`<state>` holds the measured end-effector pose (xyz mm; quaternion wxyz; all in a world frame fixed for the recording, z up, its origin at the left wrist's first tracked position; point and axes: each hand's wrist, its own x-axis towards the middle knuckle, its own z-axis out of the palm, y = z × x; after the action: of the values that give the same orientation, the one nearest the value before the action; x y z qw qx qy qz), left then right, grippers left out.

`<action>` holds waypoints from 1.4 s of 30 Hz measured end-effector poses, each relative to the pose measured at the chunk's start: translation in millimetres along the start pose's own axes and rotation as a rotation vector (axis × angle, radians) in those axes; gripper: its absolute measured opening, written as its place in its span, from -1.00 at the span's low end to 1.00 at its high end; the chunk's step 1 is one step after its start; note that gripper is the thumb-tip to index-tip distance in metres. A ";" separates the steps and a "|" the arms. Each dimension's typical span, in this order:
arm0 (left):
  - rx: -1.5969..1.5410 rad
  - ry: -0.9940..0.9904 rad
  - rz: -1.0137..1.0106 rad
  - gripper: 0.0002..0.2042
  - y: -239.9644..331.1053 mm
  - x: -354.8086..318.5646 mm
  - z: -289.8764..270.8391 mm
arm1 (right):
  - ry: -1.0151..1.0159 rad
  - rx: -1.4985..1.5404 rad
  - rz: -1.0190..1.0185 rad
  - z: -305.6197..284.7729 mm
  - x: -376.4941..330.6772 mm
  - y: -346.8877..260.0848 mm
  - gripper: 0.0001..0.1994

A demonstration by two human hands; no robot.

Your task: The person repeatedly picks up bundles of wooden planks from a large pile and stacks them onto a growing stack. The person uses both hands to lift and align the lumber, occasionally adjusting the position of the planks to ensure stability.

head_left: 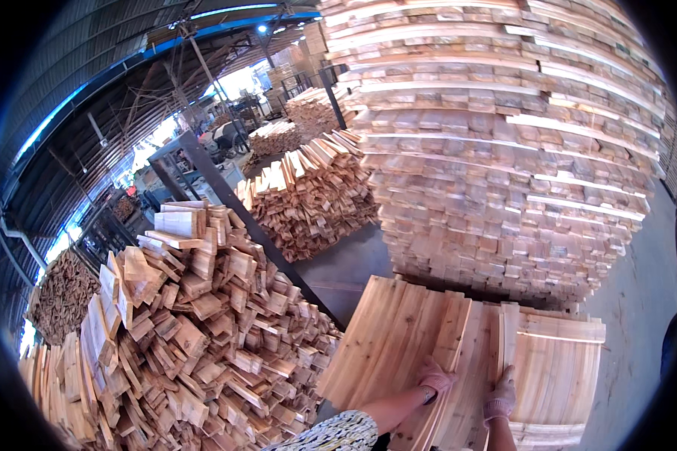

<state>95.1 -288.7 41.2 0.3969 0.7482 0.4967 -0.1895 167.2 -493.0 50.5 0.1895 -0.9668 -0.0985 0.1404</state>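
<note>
My left hand (435, 377), in a pinkish work glove, closes on the edge of a long wooden board (451, 342) that lies tilted on the stack. To its right my right hand (499, 395), gloved likewise, grips a narrow board (508, 334) standing slightly proud of the others. Both hands are over a low stack of planed planks (399, 316) laid side by side. On the stack's right side, shorter-looking pieces (560, 328) lie crosswise at the far and near ends. The fingertips of both hands are partly hidden by the boards.
A tall layered stack of boards (496, 203) rises just beyond. At left is a big jumbled heap of planks (226, 323), beside a dark metal post frame (241, 225). Another plank heap (316, 195) stands farther back. Concrete floor (624, 301) runs along the right.
</note>
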 end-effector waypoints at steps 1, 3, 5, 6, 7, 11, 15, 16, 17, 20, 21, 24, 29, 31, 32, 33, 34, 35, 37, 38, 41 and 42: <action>0.077 0.028 -0.034 0.12 6.7 -4.1 3.2 | 0.018 0.088 -0.040 1.7 1.9 7.7 -0.16; 0.197 0.110 -0.010 0.12 27.5 -11.3 16.0 | 0.236 0.532 -0.247 77.2 56.5 102.3 -0.21; 0.280 0.234 0.001 0.06 19.3 -2.0 28.1 | 0.165 0.798 -0.202 86.0 72.9 123.7 -0.27; 0.275 0.266 -0.008 -0.03 -13.0 -2.1 27.9 | -0.152 0.251 -0.120 -12.2 27.6 46.8 -0.24; 0.299 0.224 -0.004 -0.05 -3.7 -4.5 34.7 | -0.053 0.175 -0.099 -5.3 17.5 61.9 -0.21; 0.309 0.355 -0.085 -0.16 24.1 -20.2 19.5 | 0.032 -0.034 0.015 12.2 -5.3 29.0 -0.05; 0.439 0.319 -0.005 -0.09 29.8 1.3 37.6 | 0.005 0.056 0.086 -22.4 -8.9 12.0 -0.08; 0.471 0.316 0.006 -0.07 22.7 12.2 32.8 | 0.092 0.209 -0.008 -12.1 7.7 18.6 -0.13; 0.480 0.281 -0.023 -0.05 3.2 16.1 23.2 | 0.127 0.333 -0.137 6.4 18.8 18.1 -0.17; 0.428 0.293 -0.053 0.00 -21.5 2.0 16.6 | -0.181 0.043 0.016 -40.5 -13.3 12.6 -0.20; 0.460 0.310 0.002 0.02 -5.5 4.7 22.0 | -0.036 0.054 0.041 -42.2 -16.3 32.0 -0.19; 0.494 0.340 0.058 0.07 -6.2 12.7 31.1 | 0.039 0.043 0.127 -90.7 -15.0 76.9 -0.19; 0.474 0.370 0.038 0.16 3.9 19.2 30.3 | 0.131 -0.065 0.170 -98.6 43.9 117.2 -0.25; 0.508 0.480 0.030 0.18 -23.9 40.9 35.4 | 0.081 -0.064 0.141 -72.5 59.5 98.4 -0.27; 0.504 0.457 0.017 0.19 -25.1 44.5 34.0 | 0.000 0.038 0.171 -54.5 53.3 73.0 -0.28; 0.503 0.436 0.012 0.20 -21.8 44.0 30.8 | 0.016 -0.036 0.201 -30.2 44.1 47.4 -0.28; 0.477 0.335 0.011 0.20 2.3 25.2 22.7 | 0.034 -0.057 0.140 -8.1 38.8 41.0 -0.23; 0.502 0.336 0.014 0.19 -1.0 21.6 19.5 | 0.008 -0.131 0.085 -3.9 34.4 24.4 -0.22; 0.480 0.318 0.015 0.17 -2.1 17.4 16.9 | -0.049 0.034 0.138 -19.8 43.6 35.4 -0.23; 0.444 0.293 0.015 0.16 5.0 3.2 12.9 | -0.034 0.047 0.146 -27.6 49.6 50.2 -0.25; 0.445 0.346 0.000 0.13 -4.9 23.3 22.4 | 0.086 -0.009 0.087 -51.6 66.7 103.9 -0.26; 0.484 0.378 0.000 0.13 -6.5 24.9 24.0 | 0.063 -0.021 0.143 -58.1 72.0 114.6 -0.24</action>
<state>102.8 -291.5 6.9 0.1078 0.8430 0.5023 -0.1595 268.7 -599.4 40.1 0.1718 -0.9772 -0.0247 0.1222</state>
